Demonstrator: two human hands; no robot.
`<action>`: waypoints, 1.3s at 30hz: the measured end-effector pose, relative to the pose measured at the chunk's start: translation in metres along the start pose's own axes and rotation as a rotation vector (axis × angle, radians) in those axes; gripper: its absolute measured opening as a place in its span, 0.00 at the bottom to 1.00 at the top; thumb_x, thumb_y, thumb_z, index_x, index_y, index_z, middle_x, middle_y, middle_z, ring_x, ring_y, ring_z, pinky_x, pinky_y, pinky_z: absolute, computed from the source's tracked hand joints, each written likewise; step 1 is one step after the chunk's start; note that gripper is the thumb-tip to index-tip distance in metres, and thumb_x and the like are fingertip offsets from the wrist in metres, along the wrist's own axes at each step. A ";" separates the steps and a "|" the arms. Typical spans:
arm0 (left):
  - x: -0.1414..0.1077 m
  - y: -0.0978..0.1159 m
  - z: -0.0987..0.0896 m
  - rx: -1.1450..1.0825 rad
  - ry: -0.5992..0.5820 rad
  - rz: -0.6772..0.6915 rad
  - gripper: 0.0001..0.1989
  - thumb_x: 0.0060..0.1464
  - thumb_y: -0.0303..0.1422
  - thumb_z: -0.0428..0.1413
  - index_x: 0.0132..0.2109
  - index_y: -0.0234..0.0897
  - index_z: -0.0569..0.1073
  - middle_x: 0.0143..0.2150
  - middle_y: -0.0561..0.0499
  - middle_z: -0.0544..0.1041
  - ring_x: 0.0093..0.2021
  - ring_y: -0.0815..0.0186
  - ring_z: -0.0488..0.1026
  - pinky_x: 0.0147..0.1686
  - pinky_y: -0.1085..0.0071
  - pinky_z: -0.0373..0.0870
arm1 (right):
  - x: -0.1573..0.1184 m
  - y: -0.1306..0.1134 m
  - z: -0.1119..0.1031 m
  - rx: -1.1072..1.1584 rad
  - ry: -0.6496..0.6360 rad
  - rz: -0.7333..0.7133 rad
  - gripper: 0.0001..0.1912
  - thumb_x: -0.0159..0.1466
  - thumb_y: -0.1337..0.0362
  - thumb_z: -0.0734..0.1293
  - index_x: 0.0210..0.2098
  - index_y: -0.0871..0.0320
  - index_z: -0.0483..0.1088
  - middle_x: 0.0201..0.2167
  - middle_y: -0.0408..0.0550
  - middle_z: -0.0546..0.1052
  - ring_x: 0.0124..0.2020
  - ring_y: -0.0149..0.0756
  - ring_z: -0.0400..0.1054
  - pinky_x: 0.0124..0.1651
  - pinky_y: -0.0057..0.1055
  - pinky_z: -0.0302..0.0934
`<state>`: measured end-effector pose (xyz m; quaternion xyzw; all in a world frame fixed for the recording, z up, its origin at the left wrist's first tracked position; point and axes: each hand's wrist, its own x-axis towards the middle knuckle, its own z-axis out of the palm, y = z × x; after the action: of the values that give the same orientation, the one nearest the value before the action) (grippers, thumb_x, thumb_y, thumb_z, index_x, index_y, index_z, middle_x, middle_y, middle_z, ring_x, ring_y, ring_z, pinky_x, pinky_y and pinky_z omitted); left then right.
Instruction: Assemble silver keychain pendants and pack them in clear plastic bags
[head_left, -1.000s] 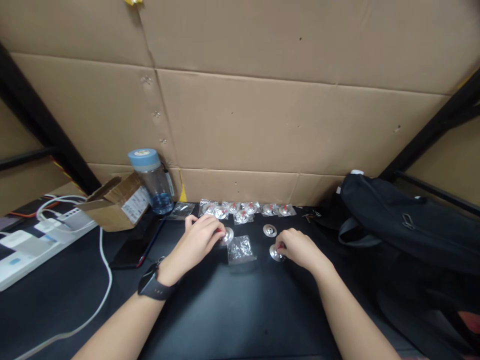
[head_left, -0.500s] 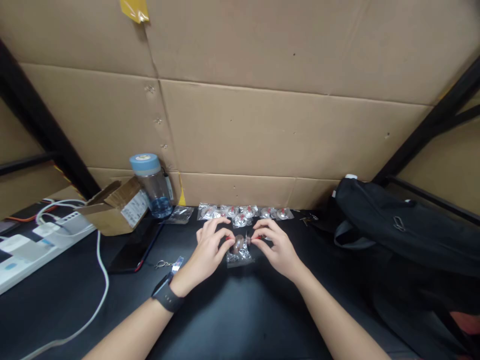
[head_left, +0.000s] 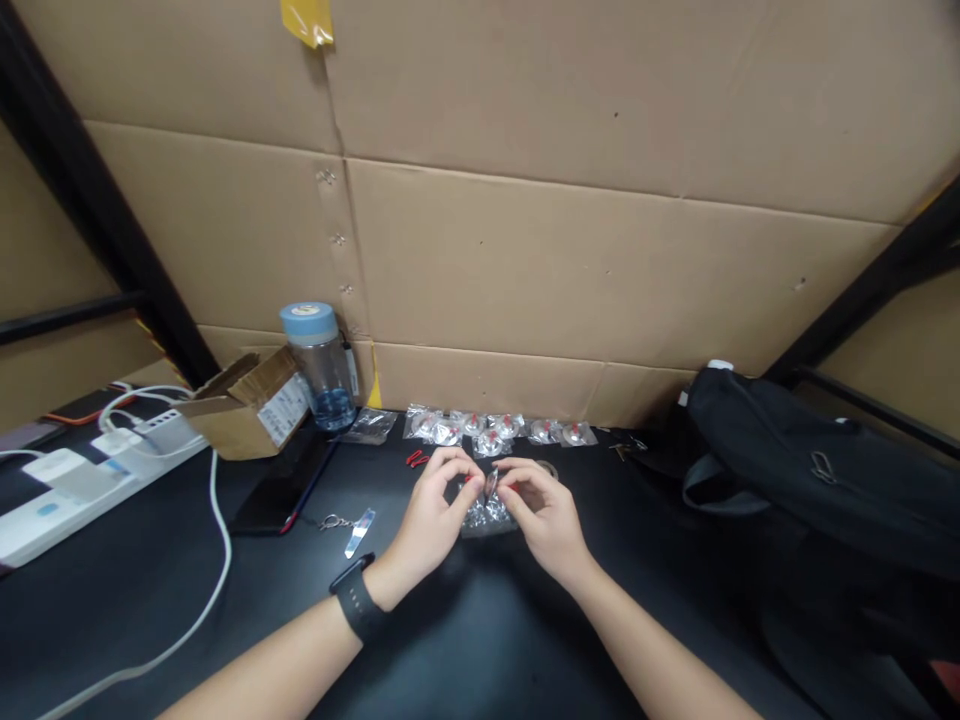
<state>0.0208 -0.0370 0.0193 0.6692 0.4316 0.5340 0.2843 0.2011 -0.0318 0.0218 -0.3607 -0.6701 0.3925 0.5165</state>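
Observation:
My left hand [head_left: 439, 505] is closed in a pinch, a bit of a small red piece [head_left: 470, 478] showing at its fingertips. Opposite it, my right hand [head_left: 546, 515] pinches a clear round disc [head_left: 491, 485] that stands on edge and looks like a suction cup. The fingertips of both hands almost meet, hiding much of what they hold. Under them lies a crinkled clear plastic bag [head_left: 487, 522]. Part of another round disc [head_left: 550, 468] shows behind my right fingers. A red clip-like piece [head_left: 415, 458] rests left of my left hand.
Several bagged clear discs with red parts [head_left: 491, 442] line the cardboard wall. To the left are a bottle [head_left: 319, 365], an open carton [head_left: 244, 415], a phone [head_left: 281, 490], a keyring [head_left: 337, 522] and a power strip [head_left: 90, 480]. A black backpack [head_left: 810, 460] sits right.
My hands have come closer together, and the two held pieces are nearly touching. The view has shifted slightly left. A red piece now shows beside my left hand.

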 end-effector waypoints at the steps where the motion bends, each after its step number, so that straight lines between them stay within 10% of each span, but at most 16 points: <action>1: 0.000 0.000 -0.001 0.019 0.001 -0.002 0.09 0.66 0.37 0.54 0.38 0.39 0.75 0.44 0.48 0.71 0.47 0.62 0.71 0.51 0.66 0.66 | 0.000 0.001 0.001 0.065 -0.005 0.050 0.06 0.66 0.59 0.70 0.36 0.54 0.75 0.51 0.51 0.75 0.45 0.41 0.74 0.46 0.36 0.71; 14: 0.005 0.001 -0.012 0.208 0.037 -0.003 0.08 0.65 0.38 0.54 0.40 0.40 0.74 0.44 0.49 0.73 0.48 0.61 0.72 0.52 0.64 0.66 | 0.003 -0.003 -0.003 0.482 -0.010 0.411 0.20 0.58 0.58 0.77 0.50 0.51 0.77 0.49 0.48 0.76 0.38 0.37 0.78 0.40 0.33 0.73; 23: 0.007 -0.014 -0.035 0.472 -0.667 0.208 0.13 0.68 0.28 0.47 0.49 0.44 0.75 0.46 0.51 0.78 0.48 0.63 0.75 0.50 0.67 0.64 | 0.017 0.001 -0.034 0.589 0.109 0.587 0.23 0.58 0.61 0.77 0.53 0.52 0.75 0.41 0.46 0.80 0.39 0.40 0.81 0.39 0.29 0.73; 39: -0.003 -0.013 -0.034 0.556 -0.756 0.309 0.30 0.58 0.16 0.44 0.57 0.52 0.75 0.63 0.50 0.73 0.61 0.61 0.71 0.59 0.61 0.62 | 0.020 0.009 -0.040 0.644 0.104 0.632 0.27 0.56 0.63 0.79 0.53 0.52 0.73 0.38 0.43 0.79 0.39 0.38 0.81 0.37 0.26 0.72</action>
<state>-0.0157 -0.0366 0.0164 0.9227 0.3204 0.1544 0.1491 0.2371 -0.0040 0.0286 -0.3878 -0.3440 0.7008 0.4901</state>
